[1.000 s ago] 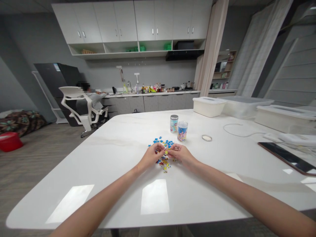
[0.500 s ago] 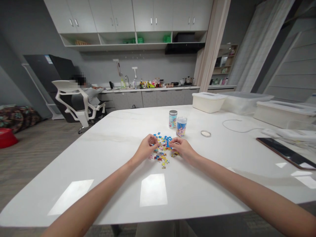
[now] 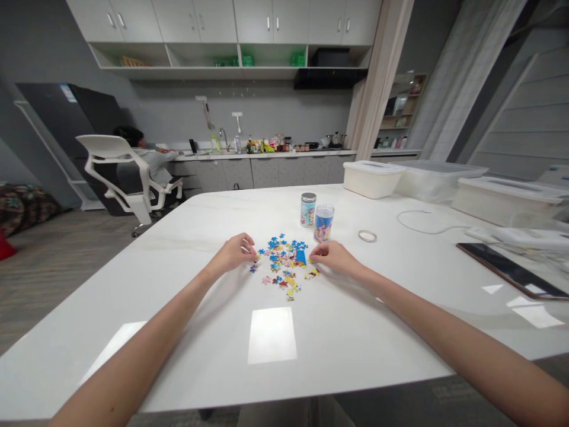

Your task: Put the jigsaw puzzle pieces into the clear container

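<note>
Loose jigsaw puzzle pieces [image 3: 283, 279] lie in a colourful spread on the white table [image 3: 213, 332]. My left hand [image 3: 233, 252] is at the left side of the spread, fingers bent, with a small yellowish puzzle piece [image 3: 258, 258] at the thumb and fingertips. At the right side, my right hand [image 3: 334, 258] has its fingers pressed together; what they hold, if anything, is hidden. Between the hands, close to the right fingertips, is a flat blue rectangular part [image 3: 301, 257] among the pieces. Behind them stand a picture-printed can with a silver lid [image 3: 307, 210] and a clear-topped printed can [image 3: 324, 223].
A ring-shaped lid [image 3: 367, 236] lies right of the cans. Farther right are a white cable [image 3: 409, 228], a dark tablet [image 3: 511, 270] and lidded plastic boxes [image 3: 372, 179]. A person [image 3: 153, 163] sits in a white chair [image 3: 106, 145] by the kitchen counter.
My left hand has moved left from the middle of the pieces to their edge. My right hand has shifted slightly right, off the blue part. The camera view has shifted a little.
</note>
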Tool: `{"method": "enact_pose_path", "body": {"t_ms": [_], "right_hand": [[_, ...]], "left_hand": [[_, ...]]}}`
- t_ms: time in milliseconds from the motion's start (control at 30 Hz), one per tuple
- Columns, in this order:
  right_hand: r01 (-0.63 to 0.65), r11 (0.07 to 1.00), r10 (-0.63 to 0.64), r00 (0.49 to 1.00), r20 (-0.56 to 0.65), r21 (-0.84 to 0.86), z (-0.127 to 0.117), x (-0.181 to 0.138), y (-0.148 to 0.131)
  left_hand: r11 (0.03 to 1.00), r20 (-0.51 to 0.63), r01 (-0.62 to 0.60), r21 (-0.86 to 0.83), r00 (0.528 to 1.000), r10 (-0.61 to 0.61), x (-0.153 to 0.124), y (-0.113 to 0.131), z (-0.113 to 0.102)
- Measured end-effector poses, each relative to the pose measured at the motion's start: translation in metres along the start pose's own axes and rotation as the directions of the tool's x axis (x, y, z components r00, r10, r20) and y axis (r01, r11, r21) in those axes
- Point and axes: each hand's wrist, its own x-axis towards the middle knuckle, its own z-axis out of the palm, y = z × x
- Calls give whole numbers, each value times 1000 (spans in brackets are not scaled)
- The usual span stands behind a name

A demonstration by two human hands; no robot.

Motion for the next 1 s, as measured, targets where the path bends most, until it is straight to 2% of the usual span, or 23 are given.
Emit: {"method": "enact_pose_path", "body": {"t_ms": [167,300,367,467,567,733,1000], "right_hand": [[58,981,-65,997,-33,-184,-1,-3,-2],[115,959,-123,992,-14,-259,-7,-5,-8],[150,948,-136,988,70,-279,-12,-7,-14],[173,938,-108,969,222,-301,-19,-12,-23],[174,937,-82,953,292,-304,-20,-17,-29],[181,938,-82,944,318,-297,-14,-20,-32],[234,925,-146,946,289,-299,-9,-24,-35]], "left_hand": [[993,-5,51,108,999,-51,0,-6,-6],[967,-48,-1,256,999,14,-2,1,-7],[946,20,-50,321,999,46,-3,7,-12],[912,193,-118,394,980,44,-4,11,-23],[856,241,-148,495,970,28,-4,9,-28],[865,273,-163,474,962,32,-4,5,-20],[881,288,-221,418,952,103,-9,15,1]]}}
